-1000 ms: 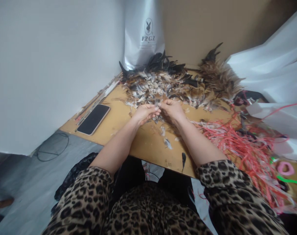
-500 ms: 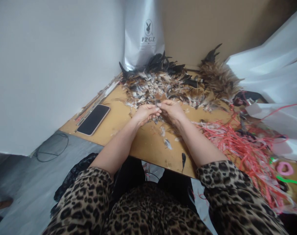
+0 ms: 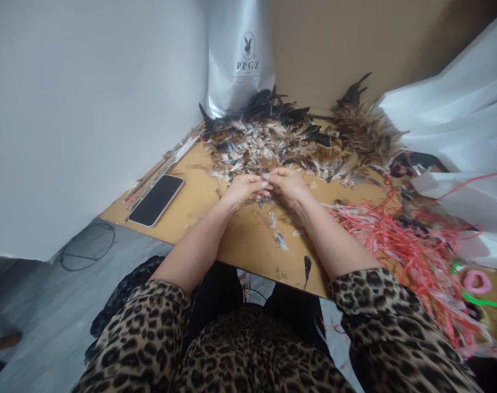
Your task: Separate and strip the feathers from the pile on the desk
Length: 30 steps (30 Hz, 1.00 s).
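My left hand (image 3: 248, 191) and my right hand (image 3: 286, 184) meet over the table, thumbs and fingertips pinched together. Between them is a small brown feather (image 3: 268, 163), its tip pointing away from me and its base hidden by my fingers. Just beyond my hands spreads a heap of loose feathers (image 3: 260, 139), white, brown and black mixed. Small bits of fluff (image 3: 280, 240) lie on the table below my hands, and a single dark feather (image 3: 307, 268) rests at the front edge.
A phone (image 3: 156, 200) lies at the left of the wooden table (image 3: 240, 245). Pink-red strings (image 3: 403, 240) tangle at the right, near a pink ring (image 3: 477, 281). A bundle of brown feathers (image 3: 366, 131) stands behind, beside white bags (image 3: 453, 103). A printed silver bag (image 3: 240, 71) leans at the back.
My fingertips have shifted very slightly against each other around the feather. Everything else looks the same.
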Each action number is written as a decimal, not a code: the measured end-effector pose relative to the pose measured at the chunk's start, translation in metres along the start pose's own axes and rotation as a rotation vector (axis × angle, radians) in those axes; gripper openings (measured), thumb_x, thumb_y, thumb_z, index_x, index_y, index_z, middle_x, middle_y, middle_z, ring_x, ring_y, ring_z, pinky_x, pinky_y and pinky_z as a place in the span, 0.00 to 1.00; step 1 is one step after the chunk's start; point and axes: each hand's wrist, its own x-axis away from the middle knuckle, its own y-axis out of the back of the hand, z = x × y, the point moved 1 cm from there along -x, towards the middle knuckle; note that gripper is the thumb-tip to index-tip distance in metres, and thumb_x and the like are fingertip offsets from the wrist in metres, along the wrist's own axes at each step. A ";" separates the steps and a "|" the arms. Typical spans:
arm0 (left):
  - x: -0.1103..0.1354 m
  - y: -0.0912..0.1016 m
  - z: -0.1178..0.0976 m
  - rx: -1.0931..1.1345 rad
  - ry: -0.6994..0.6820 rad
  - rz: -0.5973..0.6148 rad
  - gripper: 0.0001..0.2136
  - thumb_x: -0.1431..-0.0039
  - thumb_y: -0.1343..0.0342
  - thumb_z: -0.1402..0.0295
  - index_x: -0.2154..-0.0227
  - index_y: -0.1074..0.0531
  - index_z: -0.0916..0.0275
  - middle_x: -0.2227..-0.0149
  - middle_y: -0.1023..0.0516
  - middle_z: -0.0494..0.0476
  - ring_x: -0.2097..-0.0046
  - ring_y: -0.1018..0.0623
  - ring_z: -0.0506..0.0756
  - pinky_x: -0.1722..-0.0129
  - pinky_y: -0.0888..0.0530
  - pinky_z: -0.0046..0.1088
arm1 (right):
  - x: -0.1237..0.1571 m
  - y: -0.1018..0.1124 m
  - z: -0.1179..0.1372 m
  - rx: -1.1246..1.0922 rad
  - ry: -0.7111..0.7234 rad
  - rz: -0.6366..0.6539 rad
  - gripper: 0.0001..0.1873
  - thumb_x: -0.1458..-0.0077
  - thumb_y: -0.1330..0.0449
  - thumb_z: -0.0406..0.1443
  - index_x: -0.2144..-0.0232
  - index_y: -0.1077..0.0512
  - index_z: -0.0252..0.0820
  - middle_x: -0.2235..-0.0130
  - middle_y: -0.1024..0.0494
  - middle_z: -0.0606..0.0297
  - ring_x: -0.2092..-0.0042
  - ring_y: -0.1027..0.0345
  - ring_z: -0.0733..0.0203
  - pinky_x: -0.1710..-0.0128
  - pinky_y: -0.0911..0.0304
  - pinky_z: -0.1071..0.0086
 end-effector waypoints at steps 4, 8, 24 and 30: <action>0.002 0.000 -0.001 -0.024 0.016 0.008 0.09 0.55 0.39 0.69 0.71 0.26 0.70 0.69 0.22 0.62 0.73 0.24 0.47 0.75 0.31 0.18 | 0.001 0.000 0.001 0.043 0.009 0.001 0.16 0.69 0.33 0.42 0.84 0.34 0.39 0.87 0.37 0.73 0.83 0.50 0.74 0.83 0.55 0.75; 0.000 0.003 -0.002 -0.038 0.007 -0.020 0.08 0.55 0.39 0.69 0.74 0.26 0.70 0.72 0.23 0.60 0.75 0.25 0.46 0.76 0.31 0.18 | 0.000 0.001 0.002 0.022 -0.005 0.039 0.15 0.68 0.33 0.42 0.82 0.32 0.39 0.86 0.38 0.73 0.83 0.50 0.73 0.84 0.57 0.75; -0.011 0.021 -0.003 0.314 -0.097 -0.295 0.06 0.54 0.40 0.72 0.72 0.29 0.68 0.73 0.23 0.53 0.77 0.27 0.42 0.80 0.36 0.13 | 0.007 -0.004 -0.004 0.999 0.197 0.032 0.10 0.61 0.39 0.42 0.80 0.27 0.41 0.79 0.28 0.65 0.75 0.39 0.65 0.74 0.47 0.71; -0.012 0.022 -0.002 0.337 -0.105 -0.275 0.05 0.53 0.41 0.73 0.73 0.29 0.69 0.75 0.24 0.53 0.78 0.27 0.43 0.82 0.36 0.13 | 0.007 -0.002 -0.002 1.165 0.129 -0.001 0.05 0.59 0.42 0.35 0.80 0.28 0.40 0.78 0.27 0.65 0.74 0.36 0.65 0.72 0.45 0.73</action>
